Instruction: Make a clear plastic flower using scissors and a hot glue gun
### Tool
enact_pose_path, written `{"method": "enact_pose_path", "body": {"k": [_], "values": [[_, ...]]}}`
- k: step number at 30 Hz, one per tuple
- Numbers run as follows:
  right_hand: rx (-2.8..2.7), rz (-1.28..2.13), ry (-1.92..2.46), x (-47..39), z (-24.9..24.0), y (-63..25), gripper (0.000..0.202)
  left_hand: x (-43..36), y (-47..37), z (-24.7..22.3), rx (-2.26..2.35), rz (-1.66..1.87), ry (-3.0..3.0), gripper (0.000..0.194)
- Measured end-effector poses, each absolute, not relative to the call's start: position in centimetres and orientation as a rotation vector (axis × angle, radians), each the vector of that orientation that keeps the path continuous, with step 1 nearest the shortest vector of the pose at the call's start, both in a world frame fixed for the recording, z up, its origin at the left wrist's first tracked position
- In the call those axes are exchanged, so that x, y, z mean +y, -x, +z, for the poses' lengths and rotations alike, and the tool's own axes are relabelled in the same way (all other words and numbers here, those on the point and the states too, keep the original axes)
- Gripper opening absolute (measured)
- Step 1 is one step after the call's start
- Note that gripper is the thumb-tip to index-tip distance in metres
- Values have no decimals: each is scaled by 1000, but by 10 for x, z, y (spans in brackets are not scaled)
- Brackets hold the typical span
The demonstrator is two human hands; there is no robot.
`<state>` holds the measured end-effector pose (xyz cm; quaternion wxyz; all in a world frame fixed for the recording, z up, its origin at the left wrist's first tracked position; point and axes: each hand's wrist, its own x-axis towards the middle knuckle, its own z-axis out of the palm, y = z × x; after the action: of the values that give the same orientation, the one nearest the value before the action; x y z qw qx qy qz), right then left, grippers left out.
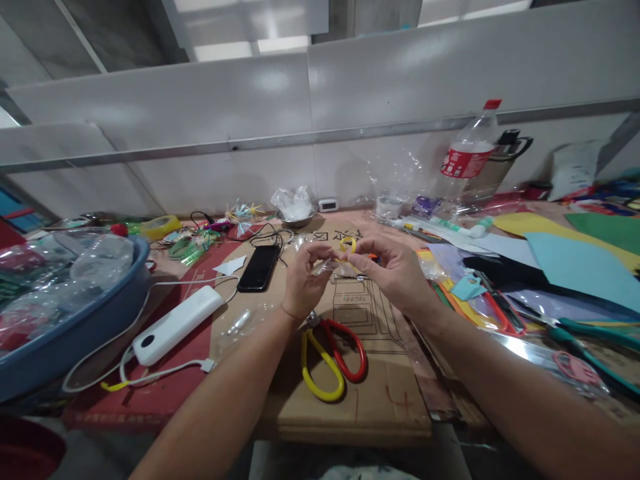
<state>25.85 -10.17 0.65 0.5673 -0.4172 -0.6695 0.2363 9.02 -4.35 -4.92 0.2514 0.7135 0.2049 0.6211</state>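
Both hands meet above the cardboard, fingertips pinched close together. A thin yellow strip [349,244], curled into a small loop, stands up between them. My left hand [307,279] is closed on its lower end, beside a clear bit of plastic too small to make out. My right hand [397,270] grips the strip from the other side with thumb and forefinger. Just below the hands, scissors [333,363] lie on the cardboard [380,393], with one yellow and one red handle. Their blades are partly hidden by my left wrist.
On the left are a blue basin [125,307] of plastic bottles, a white power bank [175,327] with cable, and a black phone [259,268]. Coloured sheets [585,267], teal-handled pliers [575,340] and a large bottle [470,157] stand or lie on the right. A wall closes the back.
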Motion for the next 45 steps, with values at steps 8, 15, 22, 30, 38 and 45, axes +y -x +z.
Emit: {"method": "enact_pose_path", "body": {"k": [8, 15, 22, 30, 38, 45], "values": [[-1618, 482, 983, -103, 8, -260, 12, -43, -91, -49, 522, 1698, -1944, 23], [-1732, 333, 955, -106, 9, -262, 7, -44, -91, -48, 543, 1690, -1953, 26], [-1731, 418, 901, -102, 8, -267, 9, -41, -91, -55, 527, 1731, -2051, 23], [-1765, 436, 877, -100, 8, -270, 11, -40, -93, -56, 511, 1728, -2035, 25], [-1876, 292, 825, -99, 8, -275, 8, -44, -95, -50, 516, 1718, -1950, 25], [-1849, 228, 859, -102, 6, -271, 7, -44, -94, -48, 488, 1720, -1942, 25]]}}
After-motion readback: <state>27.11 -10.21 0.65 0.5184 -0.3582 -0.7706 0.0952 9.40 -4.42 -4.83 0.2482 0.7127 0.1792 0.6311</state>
